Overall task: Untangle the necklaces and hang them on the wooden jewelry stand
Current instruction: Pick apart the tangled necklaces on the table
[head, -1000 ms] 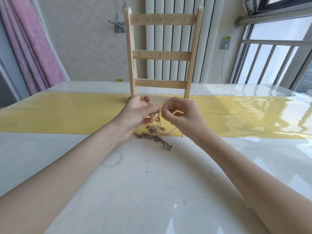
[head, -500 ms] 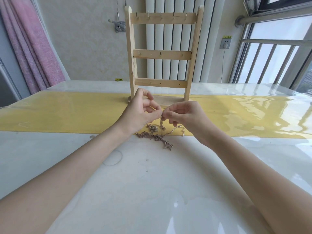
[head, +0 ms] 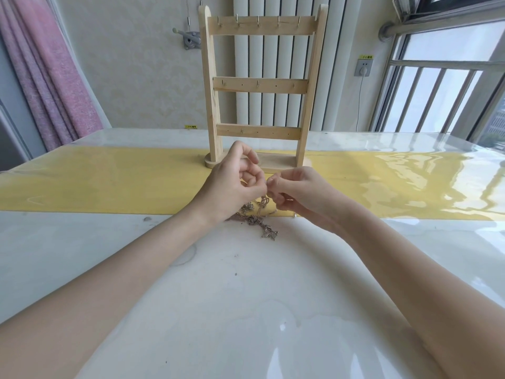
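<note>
Both hands have drifted slightly right; left hand (head: 235, 187) and right hand (head: 296, 194) pinch the necklaces (head: 257, 218) mid-frame, knot unresolved, stand (head: 261, 86) empty.

Looks like a home sunroom: pink curtain (head: 46, 86) far left, white radiator (head: 276, 64) behind, barred window (head: 442, 86) right, glossy table (head: 218, 296).

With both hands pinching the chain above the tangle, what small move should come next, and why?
Probably ease the left hand and right hand slightly apart to tease one strand loose. The necklaces lie knotted on the table, and every hook on the wooden jewelry stand is bare, so hanging looks premature.
</note>
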A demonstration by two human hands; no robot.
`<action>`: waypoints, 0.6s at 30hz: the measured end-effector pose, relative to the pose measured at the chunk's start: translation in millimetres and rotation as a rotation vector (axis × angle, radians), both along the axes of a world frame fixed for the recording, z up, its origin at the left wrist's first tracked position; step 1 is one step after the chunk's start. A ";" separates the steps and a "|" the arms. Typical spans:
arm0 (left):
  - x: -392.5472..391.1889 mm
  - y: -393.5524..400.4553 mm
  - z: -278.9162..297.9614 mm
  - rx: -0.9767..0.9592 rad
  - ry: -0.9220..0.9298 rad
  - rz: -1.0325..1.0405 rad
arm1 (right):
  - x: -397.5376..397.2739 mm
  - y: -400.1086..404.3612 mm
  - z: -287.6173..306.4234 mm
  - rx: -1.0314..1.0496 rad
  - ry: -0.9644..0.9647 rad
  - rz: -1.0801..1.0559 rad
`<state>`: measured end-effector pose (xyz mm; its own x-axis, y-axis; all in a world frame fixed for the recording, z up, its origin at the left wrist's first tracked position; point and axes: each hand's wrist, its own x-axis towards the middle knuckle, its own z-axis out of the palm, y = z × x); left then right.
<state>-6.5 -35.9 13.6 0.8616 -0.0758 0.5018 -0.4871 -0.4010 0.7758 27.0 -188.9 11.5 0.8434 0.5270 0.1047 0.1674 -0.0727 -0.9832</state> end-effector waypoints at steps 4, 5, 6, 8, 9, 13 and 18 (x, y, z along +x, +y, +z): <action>-1.9 -4.2 4.9 -0.284 0.139 -0.099 | 0.3 2.1 1.4 0.171 0.095 0.030; -2.1 -4.6 4.3 -0.275 0.164 -0.110 | 1.1 1.9 0.6 0.170 0.090 0.022; -1.8 -4.3 3.5 -0.241 0.175 -0.108 | 1.8 1.6 -0.5 0.149 0.077 0.011; -0.7 -1.6 2.7 -0.134 0.149 -0.082 | 2.6 0.6 -2.7 0.092 0.049 -0.008; -0.1 -0.1 2.9 -0.072 0.117 -0.061 | 2.8 0.3 -3.7 0.075 0.036 -0.020; -1.8 -1.6 1.8 0.158 -0.008 0.059 | -1.7 3.4 -4.6 0.013 -0.077 -0.100; -4.1 -3.3 1.2 0.197 -0.255 0.139 | -4.9 13.0 -7.1 0.202 0.101 -0.057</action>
